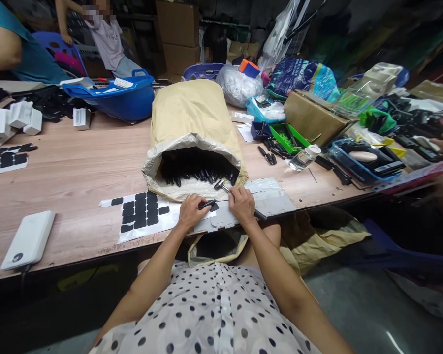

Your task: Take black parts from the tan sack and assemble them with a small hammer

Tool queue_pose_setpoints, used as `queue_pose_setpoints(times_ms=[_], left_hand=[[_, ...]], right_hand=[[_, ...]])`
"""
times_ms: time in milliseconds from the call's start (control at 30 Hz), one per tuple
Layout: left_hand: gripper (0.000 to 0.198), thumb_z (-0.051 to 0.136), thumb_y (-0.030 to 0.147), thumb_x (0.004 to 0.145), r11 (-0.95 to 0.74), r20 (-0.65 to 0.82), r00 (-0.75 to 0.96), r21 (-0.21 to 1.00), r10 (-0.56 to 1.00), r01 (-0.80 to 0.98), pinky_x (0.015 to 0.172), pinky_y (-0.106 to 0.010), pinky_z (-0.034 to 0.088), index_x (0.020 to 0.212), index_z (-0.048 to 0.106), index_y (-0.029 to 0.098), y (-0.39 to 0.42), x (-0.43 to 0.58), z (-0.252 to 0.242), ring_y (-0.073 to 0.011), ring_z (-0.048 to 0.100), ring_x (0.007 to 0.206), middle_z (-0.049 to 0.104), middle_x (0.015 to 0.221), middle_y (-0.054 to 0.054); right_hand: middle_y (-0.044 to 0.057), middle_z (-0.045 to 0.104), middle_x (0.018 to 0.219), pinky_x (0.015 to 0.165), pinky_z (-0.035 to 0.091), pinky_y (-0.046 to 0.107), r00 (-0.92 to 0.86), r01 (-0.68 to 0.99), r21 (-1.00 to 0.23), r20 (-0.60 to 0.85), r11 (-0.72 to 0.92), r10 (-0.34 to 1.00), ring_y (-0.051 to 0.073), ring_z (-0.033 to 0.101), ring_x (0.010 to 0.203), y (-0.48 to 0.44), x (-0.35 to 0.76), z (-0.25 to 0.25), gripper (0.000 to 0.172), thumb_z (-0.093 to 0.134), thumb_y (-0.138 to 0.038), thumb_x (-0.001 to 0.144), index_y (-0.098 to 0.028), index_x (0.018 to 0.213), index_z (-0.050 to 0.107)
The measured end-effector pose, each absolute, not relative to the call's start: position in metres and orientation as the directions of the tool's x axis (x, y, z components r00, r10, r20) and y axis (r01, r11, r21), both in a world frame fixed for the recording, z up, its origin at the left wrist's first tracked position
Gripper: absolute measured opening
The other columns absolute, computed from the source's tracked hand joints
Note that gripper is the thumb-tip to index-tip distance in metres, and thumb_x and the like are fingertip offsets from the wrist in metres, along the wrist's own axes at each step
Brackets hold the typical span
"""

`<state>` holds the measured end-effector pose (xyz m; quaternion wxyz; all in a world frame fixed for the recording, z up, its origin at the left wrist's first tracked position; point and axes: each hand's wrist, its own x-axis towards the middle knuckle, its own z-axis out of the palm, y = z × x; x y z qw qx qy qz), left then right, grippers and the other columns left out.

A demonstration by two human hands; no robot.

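My left hand [190,211] is closed around a small black pen-like part [207,203], its tip pointing right, over the table's front edge. In my right hand [242,203] is a small hammer [219,185]; its metal head shows above the fingers, left of the hand. The two hands are apart, above a flat grey cardboard piece [269,196]. Just beyond them lies a tan sack [192,108], its mouth toward me, with many black pen-like parts [206,175] inside. Beside my left hand is a white sheet with black stickers [140,211].
A white power bank [29,240] with a cable lies at left. Farther back stand a blue basin [129,101] and small white boxes [22,118]. To the right are a green tray [288,137], a clear bottle [304,157] and a blue tray [369,169]. Other people sit around.
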<state>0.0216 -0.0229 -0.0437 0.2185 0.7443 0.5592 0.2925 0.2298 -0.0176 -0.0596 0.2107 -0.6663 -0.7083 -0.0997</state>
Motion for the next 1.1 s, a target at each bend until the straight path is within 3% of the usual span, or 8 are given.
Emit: queue_pose_setpoints(times_ms=[167,333,467,567,833,933,1033,1100], left_hand=[[0.01,0.066,0.03,0.086,-0.374,0.201,0.337,0.709,0.92,0.598,0.079,-0.033,0.05,0.093,0.069,0.022,-0.052,0.027,-0.027,-0.0207,0.063,0.085,0.071,0.09,-0.003],[0.018,0.059,0.035,0.091,-0.299,-0.094,0.61,0.808,0.786,0.509,0.072,-0.028,0.05,0.102,0.069,0.025,-0.105,0.046,-0.02,-0.0184,0.067,0.076,0.073,0.085,0.0],[0.021,0.058,0.03,0.087,-0.14,-0.384,0.526,0.692,0.759,0.708,0.077,-0.031,0.052,0.104,0.069,0.025,-0.119,0.055,-0.045,-0.0237,0.071,0.088,0.076,0.09,-0.004],[0.024,0.055,0.022,0.086,-0.036,-0.512,0.392,0.573,0.764,0.819,0.086,-0.036,0.054,0.104,0.071,0.022,-0.116,0.056,-0.068,-0.028,0.072,0.102,0.077,0.105,-0.011],[0.046,0.057,0.017,0.084,-0.024,-0.507,0.349,0.541,0.788,0.841,0.106,-0.037,0.049,0.129,0.065,0.023,-0.11,0.058,-0.08,-0.0277,0.061,0.128,0.067,0.135,-0.011],[0.032,0.059,0.023,0.083,-0.067,-0.51,0.432,0.587,0.744,0.807,0.098,-0.036,0.052,0.113,0.072,0.023,-0.11,0.06,-0.066,-0.0284,0.067,0.118,0.074,0.121,-0.011],[0.021,0.059,0.031,0.084,-0.076,-0.494,0.585,0.719,0.643,0.691,0.078,-0.033,0.055,0.095,0.073,0.021,-0.104,0.061,-0.041,-0.0247,0.073,0.088,0.077,0.093,-0.007],[0.025,0.057,0.04,0.086,-0.015,-0.469,0.644,0.802,0.605,0.597,0.065,-0.029,0.052,0.089,0.072,0.02,-0.09,0.058,-0.022,-0.0194,0.069,0.068,0.074,0.076,-0.003]], right_hand=[[0.01,0.063,0.095,0.076,0.035,0.033,-0.022,0.986,-0.139,0.414,0.087,0.91,0.025,0.048,0.089,-0.017,0.23,-0.057,0.024,0.05,-0.025,0.094,-0.022,0.108,0.069],[0.011,0.064,0.096,0.077,0.036,0.035,-0.007,0.981,-0.174,0.402,0.084,0.915,0.025,0.049,0.09,-0.018,0.229,-0.056,0.025,0.048,-0.025,0.095,-0.022,0.109,0.069],[0.012,0.064,0.097,0.077,0.037,0.035,0.001,0.977,-0.199,0.385,0.082,0.923,0.026,0.049,0.091,-0.018,0.229,-0.057,0.025,0.049,-0.026,0.095,-0.022,0.109,0.069],[0.012,0.064,0.098,0.077,0.038,0.035,0.007,0.974,-0.209,0.389,0.081,0.921,0.026,0.049,0.091,-0.017,0.229,-0.058,0.025,0.049,-0.027,0.095,-0.022,0.108,0.069],[0.011,0.064,0.097,0.076,0.037,0.035,0.024,0.977,-0.206,0.379,0.059,0.925,0.026,0.049,0.09,-0.017,0.226,-0.055,0.024,0.05,-0.026,0.094,-0.022,0.107,0.069],[0.011,0.064,0.098,0.076,0.037,0.034,0.023,0.975,-0.212,0.387,0.064,0.922,0.026,0.049,0.091,-0.018,0.226,-0.055,0.023,0.051,-0.025,0.094,-0.022,0.108,0.069],[0.011,0.064,0.098,0.076,0.037,0.035,0.019,0.975,-0.211,0.402,0.072,0.915,0.026,0.05,0.091,-0.018,0.226,-0.056,0.024,0.051,-0.025,0.094,-0.022,0.109,0.069],[0.011,0.065,0.097,0.077,0.037,0.035,0.019,0.977,-0.202,0.404,0.069,0.914,0.026,0.05,0.091,-0.019,0.226,-0.056,0.025,0.05,-0.024,0.093,-0.022,0.109,0.069]])
